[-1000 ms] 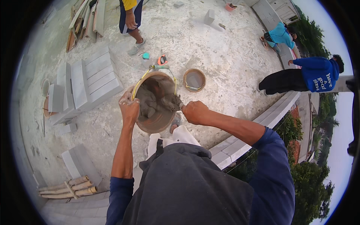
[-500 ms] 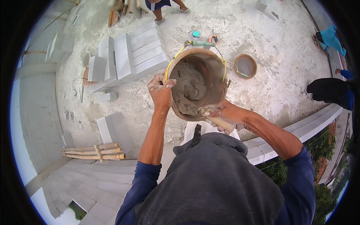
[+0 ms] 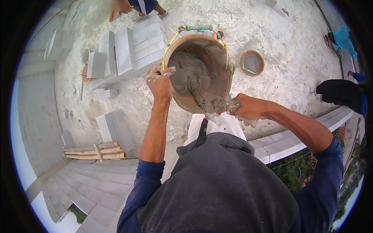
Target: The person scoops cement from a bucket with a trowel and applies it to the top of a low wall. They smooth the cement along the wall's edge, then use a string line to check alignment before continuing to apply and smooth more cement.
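A brown bucket (image 3: 218, 54) stands tilted in front of me, with grey wet mortar (image 3: 190, 73) heaped along its inner left and near side. Its wire bail with a green grip (image 3: 197, 28) rises over the far rim. My left hand (image 3: 159, 84) pinches the bucket's left rim, thumb over the edge. At the near right rim, my right hand (image 3: 248, 107) is closed around a trowel (image 3: 230, 106). Mortar coats the trowel's blade, which lies low in the bucket, its outline hard to make out. My fingers hide the trowel's handle.
Pale blocks (image 3: 149, 40) are stacked at the far left. Right of the bucket sits a smaller round tub (image 3: 253, 63). Tied bamboo poles (image 3: 95, 151) lie at the lower left, and a low block wall (image 3: 281, 144) edges the right. Other people (image 3: 149, 7) are at the top and right.
The bucket appears shifted left and farther up in view. My right hand has turned, so the trowel's wooden handle no longer shows, and its blade reaches into the mortar. The person at the top moved left.
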{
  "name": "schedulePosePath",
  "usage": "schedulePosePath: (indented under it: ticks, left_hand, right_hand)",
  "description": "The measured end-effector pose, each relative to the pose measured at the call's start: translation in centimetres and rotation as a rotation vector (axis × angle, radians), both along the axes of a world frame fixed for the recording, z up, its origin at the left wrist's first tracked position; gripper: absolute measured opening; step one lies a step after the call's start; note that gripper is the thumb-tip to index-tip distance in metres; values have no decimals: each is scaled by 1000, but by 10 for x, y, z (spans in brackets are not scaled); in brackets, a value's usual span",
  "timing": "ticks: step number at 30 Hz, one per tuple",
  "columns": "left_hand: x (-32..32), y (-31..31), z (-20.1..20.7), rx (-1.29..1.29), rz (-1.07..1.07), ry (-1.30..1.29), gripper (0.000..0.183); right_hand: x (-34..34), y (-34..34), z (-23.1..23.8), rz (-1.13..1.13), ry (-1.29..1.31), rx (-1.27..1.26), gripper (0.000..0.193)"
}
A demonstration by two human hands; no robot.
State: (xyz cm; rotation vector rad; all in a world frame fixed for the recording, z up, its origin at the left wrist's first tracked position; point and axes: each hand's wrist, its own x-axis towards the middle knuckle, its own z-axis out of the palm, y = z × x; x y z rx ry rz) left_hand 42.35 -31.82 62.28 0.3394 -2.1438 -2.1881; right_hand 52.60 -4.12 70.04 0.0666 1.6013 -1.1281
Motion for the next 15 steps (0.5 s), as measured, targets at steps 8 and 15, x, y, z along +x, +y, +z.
schedulePosePath:
  ticks: [8, 15]
  left_hand:
    - [13, -1, -25, 210, 96, -252, 20]
    - [4, -7, -46, 290, 201, -290, 16]
  right_hand:
    - [-12, -5, 19, -300, -38, -145, 24]
    - [22, 28, 10, -10, 305, 253, 34]
